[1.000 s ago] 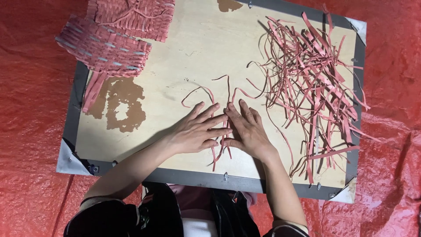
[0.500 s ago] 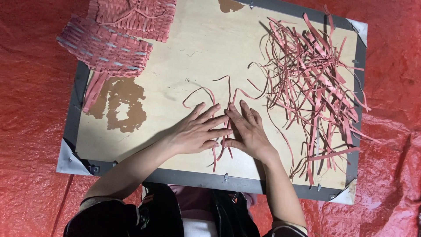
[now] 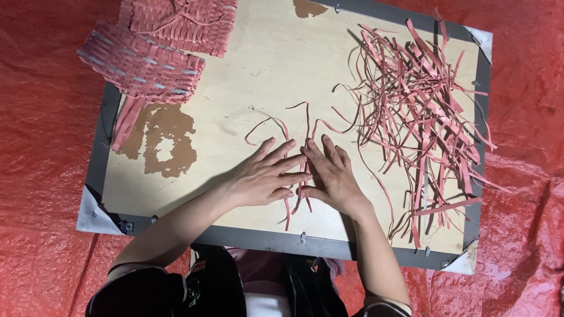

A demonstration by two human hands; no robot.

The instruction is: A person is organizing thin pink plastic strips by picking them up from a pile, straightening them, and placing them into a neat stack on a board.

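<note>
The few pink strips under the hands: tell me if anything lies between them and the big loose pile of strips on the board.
Nothing visible does. Both the left hand and the right hand press flat on the few pink strips; only bare board and stray strip ends separate them from the loose pile.

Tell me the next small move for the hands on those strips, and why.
Probably draw one more strip from the loose pile with the right hand while the left hand stays flat. Both hands press a few pink strips side by side on the wooden board, only a few strips lie there, and the pile is beside the right hand.
</note>
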